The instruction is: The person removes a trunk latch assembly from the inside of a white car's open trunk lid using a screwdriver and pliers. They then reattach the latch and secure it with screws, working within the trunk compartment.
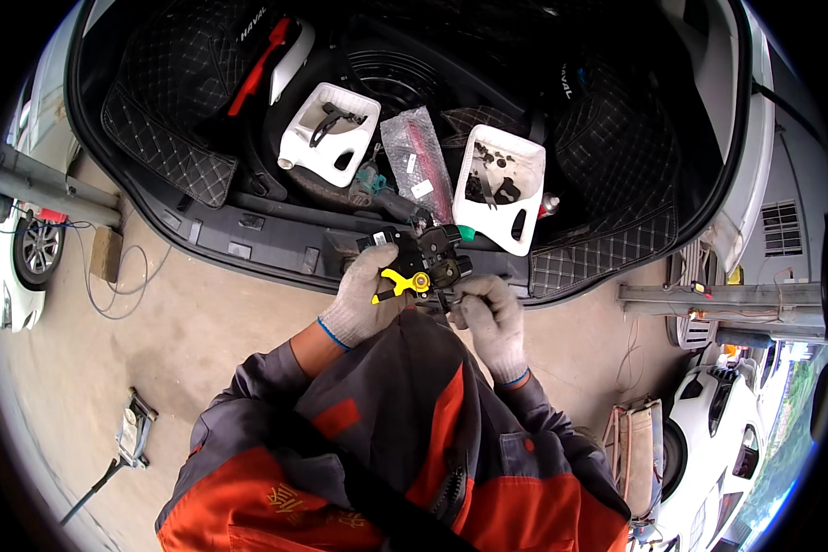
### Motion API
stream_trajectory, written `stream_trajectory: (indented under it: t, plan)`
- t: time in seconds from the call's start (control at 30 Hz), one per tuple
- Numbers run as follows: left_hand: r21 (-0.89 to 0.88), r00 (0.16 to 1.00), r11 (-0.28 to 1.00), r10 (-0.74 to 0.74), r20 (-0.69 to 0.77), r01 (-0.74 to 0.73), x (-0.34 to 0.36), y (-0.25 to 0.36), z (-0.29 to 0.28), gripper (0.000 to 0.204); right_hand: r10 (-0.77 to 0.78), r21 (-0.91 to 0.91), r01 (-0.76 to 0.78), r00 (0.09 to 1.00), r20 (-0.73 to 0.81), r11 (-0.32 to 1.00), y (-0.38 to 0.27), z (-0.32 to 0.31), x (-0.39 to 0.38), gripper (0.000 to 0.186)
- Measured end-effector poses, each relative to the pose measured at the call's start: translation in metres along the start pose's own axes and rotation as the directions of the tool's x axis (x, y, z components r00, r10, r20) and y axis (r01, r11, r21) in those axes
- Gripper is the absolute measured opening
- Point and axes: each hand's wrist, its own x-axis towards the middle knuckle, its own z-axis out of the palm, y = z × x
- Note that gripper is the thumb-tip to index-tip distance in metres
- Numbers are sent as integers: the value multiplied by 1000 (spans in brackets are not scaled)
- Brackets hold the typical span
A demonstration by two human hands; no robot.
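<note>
In front of my body, at the trunk's edge, my left hand (362,300) grips a black mechanical part (443,256) that looks like a latch assembly. A yellow Y-shaped lever (399,283) with a brass-coloured pivot sits on its near side, beside my left fingers. My right hand (493,322) is closed in a pinch just below the part's right side; whatever its fingertips hold is too small to make out. Both hands wear pale knit gloves with blue cuffs. Beyond the part, a dark power tool (397,204) lies partly hidden.
Two cut-open white plastic jugs stand in the trunk; the left jug (296,147) holds black pieces, the right jug (523,213) small clips and fasteners. Between them lies a bubble-wrap bag (416,152). The trunk sill (248,241) crosses ahead. A floor jack (134,431) stands at left.
</note>
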Motion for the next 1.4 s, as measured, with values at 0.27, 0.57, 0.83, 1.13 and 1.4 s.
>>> stream_trajectory:
  t: [0.27, 0.57, 0.83, 1.13, 1.4]
  plan:
    - [14, 984, 1000, -23, -174, 26, -9, 3, 14, 27, -234, -412, 217, 972, 11, 885, 12, -1, -2, 8]
    - [904, 830, 238, 525, 188, -356, 11, -38, -62, 33, -193, -453, 133, 977, -89, 882, 28, 9, 1, 9]
    - [400, 940, 889, 305, -151, -224, -12, -19, -9, 29, -240, -242, 225, 970, -33, 944, 28, 8, -3, 13]
    - [643, 944, 739, 322, -74, -201, -7, -21, -30, 33, -36, -88, 43, 996, 77, 995, 27, -5, 0, 16]
    - [335, 950, 932, 222, -218, -141, 1, -26, -30, 40, -9, -59, 16, 994, 112, 998, 16, -9, -2, 23]
